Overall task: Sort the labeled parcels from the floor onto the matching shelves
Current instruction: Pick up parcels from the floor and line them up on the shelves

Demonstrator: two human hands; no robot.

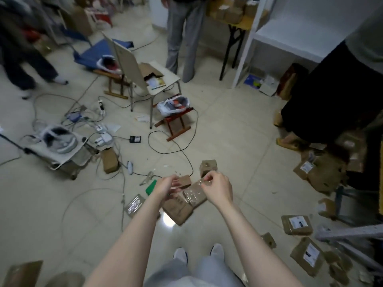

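Observation:
In front of me both hands hold a flat brown parcel (180, 208) wrapped in clear tape, above the tiled floor. My left hand (165, 186) grips its left upper edge. My right hand (217, 188) pinches the shiny tape at its upper right end. The parcel's label side cannot be made out. Two small brown boxes (208, 165) show just beyond my hands. Labeled parcels lie on the floor at the right (297, 224), (308, 255), (304, 167). A white shelf unit (290, 32) stands at the back right.
Cables (172, 146) and power strips sprawl over the floor to the left and ahead. A chair (145, 79) and a red stool (176, 123) stand in the middle. One person stands at the back (182, 38), another close at the right (331, 90). A taped parcel (134, 204) lies at my left.

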